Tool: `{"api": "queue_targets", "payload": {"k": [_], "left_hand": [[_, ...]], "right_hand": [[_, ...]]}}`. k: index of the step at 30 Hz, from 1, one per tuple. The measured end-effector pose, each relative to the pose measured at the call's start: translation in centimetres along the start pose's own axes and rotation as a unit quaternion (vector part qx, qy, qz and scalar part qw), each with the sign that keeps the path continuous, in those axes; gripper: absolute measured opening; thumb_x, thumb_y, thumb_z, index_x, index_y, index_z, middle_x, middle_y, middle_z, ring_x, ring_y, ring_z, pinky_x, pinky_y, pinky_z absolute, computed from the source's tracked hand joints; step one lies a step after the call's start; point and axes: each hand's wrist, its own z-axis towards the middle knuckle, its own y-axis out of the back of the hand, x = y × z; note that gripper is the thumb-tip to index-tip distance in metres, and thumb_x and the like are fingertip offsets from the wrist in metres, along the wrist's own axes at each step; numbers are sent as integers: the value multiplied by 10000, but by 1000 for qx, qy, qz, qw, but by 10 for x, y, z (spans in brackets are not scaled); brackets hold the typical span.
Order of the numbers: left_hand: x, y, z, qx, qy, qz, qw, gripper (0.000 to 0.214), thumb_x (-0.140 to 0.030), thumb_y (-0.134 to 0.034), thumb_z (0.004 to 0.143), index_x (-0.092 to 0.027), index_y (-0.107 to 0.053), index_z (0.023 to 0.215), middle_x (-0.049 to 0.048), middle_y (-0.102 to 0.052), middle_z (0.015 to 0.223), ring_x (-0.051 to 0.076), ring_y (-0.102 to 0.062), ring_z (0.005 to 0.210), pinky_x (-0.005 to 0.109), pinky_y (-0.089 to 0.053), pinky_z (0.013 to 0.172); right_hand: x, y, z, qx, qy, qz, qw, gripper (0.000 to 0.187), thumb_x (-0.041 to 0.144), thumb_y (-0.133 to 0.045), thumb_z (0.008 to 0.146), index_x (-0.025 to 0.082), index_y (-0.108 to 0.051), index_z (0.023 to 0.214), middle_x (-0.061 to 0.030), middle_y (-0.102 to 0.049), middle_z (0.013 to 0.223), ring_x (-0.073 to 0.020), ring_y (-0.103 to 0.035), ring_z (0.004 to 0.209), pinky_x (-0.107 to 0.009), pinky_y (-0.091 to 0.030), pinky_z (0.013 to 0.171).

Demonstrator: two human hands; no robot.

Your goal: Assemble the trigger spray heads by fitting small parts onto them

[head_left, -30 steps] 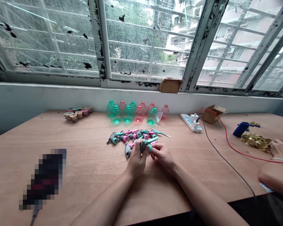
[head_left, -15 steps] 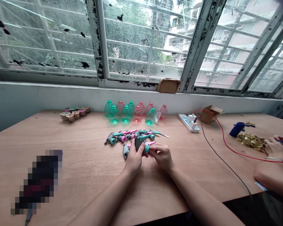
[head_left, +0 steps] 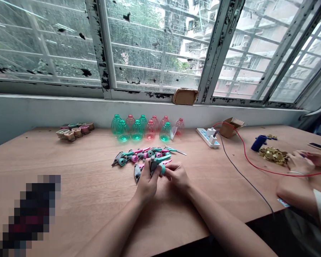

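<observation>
My left hand [head_left: 146, 184] is closed around the grey body of a spray trigger head [head_left: 154, 163] with a teal lever, held just above the table. The fingers of my right hand [head_left: 179, 175] are pinched together at the head's teal screw collar [head_left: 162, 169]. Whether they also hold a small part is hidden. Right behind my hands lies a pile of trigger heads [head_left: 134, 158], grey with teal and pink levers and collars. One grey head [head_left: 137, 172] pokes out beside my left hand.
Green bottles [head_left: 137, 131] and pink bottles [head_left: 150, 131] stand by the wall. Small containers [head_left: 74, 132] sit at back left. A power strip [head_left: 207, 137] trails cables rightward, near a cardboard box [head_left: 230, 127]. At right, another person's hands [head_left: 301, 160] work beside brass-coloured parts [head_left: 273, 155].
The held trigger head has turned in my left hand, so its teal lever now shows pointing right. My right fingers stay at the collar. The whole view has shifted slightly.
</observation>
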Motion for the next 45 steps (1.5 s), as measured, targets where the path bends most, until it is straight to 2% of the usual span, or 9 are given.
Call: {"api": "queue_targets", "payload": {"k": [7, 13, 21, 26, 30, 33, 37, 40, 45], "left_hand": [[-11, 13, 0, 95, -240, 171, 951, 120, -179, -476, 906, -203, -466, 1023, 86, -545, 1027, 190, -550, 951, 336, -464, 821], [-14, 21, 0, 157, -284, 206, 923, 192, -152, -477, 897, -212, -456, 1078, 101, -559, 1075, 189, -573, 968, 326, -484, 803], [-16, 16, -2, 167, -292, 208, 918, 166, -165, -468, 893, -214, -495, 1049, 95, -588, 1049, 188, -598, 932, 315, -489, 789], [-8, 13, 2, 7, -146, 203, 968, 161, -265, -511, 886, -205, -493, 1034, 31, -609, 861, 163, -592, 772, 271, -466, 703], [0, 24, 15, -80, -4, 216, 973, 290, -382, -519, 870, -191, -551, 1085, 20, -653, 811, 174, -611, 704, 263, -459, 654], [5, 36, 24, -66, 51, 261, 962, 365, -417, -526, 848, -175, -614, 1107, 69, -700, 890, 227, -645, 783, 302, -470, 698], [10, 44, 28, -26, 60, 326, 943, 413, -388, -522, 851, -174, -585, 1198, 111, -684, 1040, 267, -633, 935, 336, -458, 784], [12, 45, 28, -2, 47, 370, 928, 417, -363, -497, 864, -188, -548, 1238, 78, -674, 913, 248, -619, 855, 322, -444, 729], [15, 44, 28, -3, 24, 427, 904, 320, -345, -532, 840, -210, -589, 1124, 42, -633, 792, 241, -572, 839, 304, -410, 688]], "right_hand": [[-9, 6, -1, 68, -125, 148, 979, 252, 321, -775, 636, 143, -623, 542, 51, -465, 431, -44, -339, 379, -192, -242, 381], [-9, 11, -3, 149, -193, 178, 953, 239, 311, -774, 623, 129, -636, 551, 33, -507, 422, -35, -355, 343, -178, -196, 362], [-15, 15, -4, 159, -229, 183, 943, 244, 293, -770, 609, 120, -599, 584, 27, -530, 460, -28, -339, 358, -159, -179, 347], [-12, 18, 2, 84, -166, 169, 968, 259, 380, -723, 668, 138, -638, 706, 40, -515, 477, -20, -254, 338, -183, -125, 340], [-11, 41, 11, -104, -53, 83, 990, 326, 474, -627, 739, 151, -652, 704, 52, -448, 448, -47, -247, 361, -210, -169, 365], [-19, 70, 17, -253, 25, -9, 967, 353, 485, -626, 746, 145, -646, 652, 50, -421, 435, -77, -320, 412, -223, -242, 416], [-34, 104, 24, -419, 44, -221, 879, 428, 539, -572, 764, 133, -668, 666, -25, -590, 555, -158, -520, 556, -253, -354, 537], [-43, 114, 29, -439, 14, -309, 844, 456, 544, -487, 812, 137, -676, 731, -55, -646, 649, -178, -563, 619, -254, -376, 576], [-45, 111, 32, -409, -30, -399, 820, 388, 509, -480, 805, 170, -666, 779, -46, -655, 692, -175, -562, 621, -243, -359, 545]]}}
